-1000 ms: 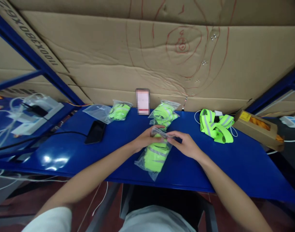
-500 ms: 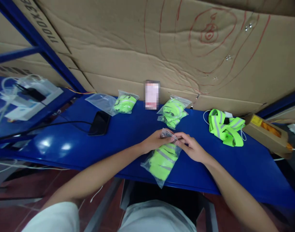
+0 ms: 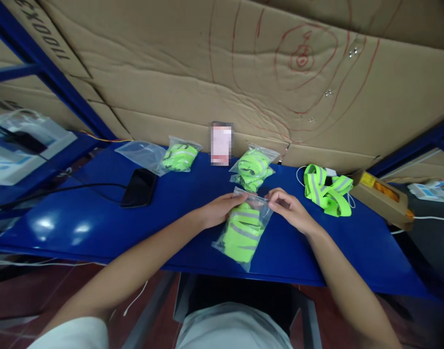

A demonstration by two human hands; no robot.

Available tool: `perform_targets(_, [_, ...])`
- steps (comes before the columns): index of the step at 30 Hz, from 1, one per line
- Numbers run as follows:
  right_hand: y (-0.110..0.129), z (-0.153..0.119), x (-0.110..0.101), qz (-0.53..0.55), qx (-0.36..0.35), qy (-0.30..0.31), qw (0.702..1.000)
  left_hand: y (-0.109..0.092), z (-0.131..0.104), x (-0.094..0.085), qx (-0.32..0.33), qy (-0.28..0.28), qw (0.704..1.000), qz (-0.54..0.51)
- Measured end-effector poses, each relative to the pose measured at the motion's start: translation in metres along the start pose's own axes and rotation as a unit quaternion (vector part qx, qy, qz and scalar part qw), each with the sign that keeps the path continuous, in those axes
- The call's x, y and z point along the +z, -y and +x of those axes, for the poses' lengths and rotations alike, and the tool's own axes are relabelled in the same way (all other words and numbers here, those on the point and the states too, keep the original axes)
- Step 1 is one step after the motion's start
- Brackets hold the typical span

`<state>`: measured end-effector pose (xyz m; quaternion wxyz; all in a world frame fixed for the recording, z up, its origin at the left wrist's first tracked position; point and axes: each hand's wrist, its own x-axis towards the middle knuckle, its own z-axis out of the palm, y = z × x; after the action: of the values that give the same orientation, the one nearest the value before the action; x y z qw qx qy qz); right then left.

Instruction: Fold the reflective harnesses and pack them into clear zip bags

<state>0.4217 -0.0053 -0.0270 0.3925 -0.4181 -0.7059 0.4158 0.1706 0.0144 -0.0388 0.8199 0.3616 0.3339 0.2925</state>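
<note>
Spreading clear bag [image 3: 265, 213] wider now

A: How is the light falling?

B: Softly and rather dimly, seemingly from above. Two white glare spots are shining on the left part of the blue table [image 3: 98, 215], and small highlights are glinting on the clear bag [image 3: 243, 235] near the middle.

A: Where is it getting darker?

B: Beneath the table, where the reddish floor [image 3: 65, 281] is sinking into shadow, and at the upper right corner, where the cardboard wall [image 3: 163, 63] is dimming.

A: And the sharpness?

B: Soft throughout. The white devices [image 3: 60, 139] at far left are blurring, coarse pixel blocks are masking a small upright panel [image 3: 221, 144], and the wide lens is stretching the edges.
</note>
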Motion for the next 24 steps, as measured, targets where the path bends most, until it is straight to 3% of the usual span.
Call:
perform_targets(8, [-0.01, 0.004, 0.0, 0.09, 0.116, 0.008, 0.989, 0.007, 0.006, -0.005, 0.042, -0.084, 0.994, 0.053])
perform_targets(11, [-0.018, 0.006, 0.001, 0.162, 0.167, -0.021, 0.972, 0.001, 0.006, -0.005, 0.052, -0.046, 0.997, 0.024])
perform_targets(14, [-0.023, 0.008, 0.002, 0.193, 0.21, -0.012, 0.958, -0.004, 0.005, -0.004, 0.064, -0.005, 0.998, -0.003])
perform_targets(16, [-0.024, 0.007, 0.003, 0.183, 0.208, -0.012, 0.961, -0.005, 0.005, -0.004, 0.078, -0.013, 0.997, -0.001])
perform_targets(24, [-0.022, 0.005, 0.015, 0.112, 0.11, -0.119, 0.98, -0.003, 0.004, 0.004, 0.112, -0.104, 0.988, 0.025])
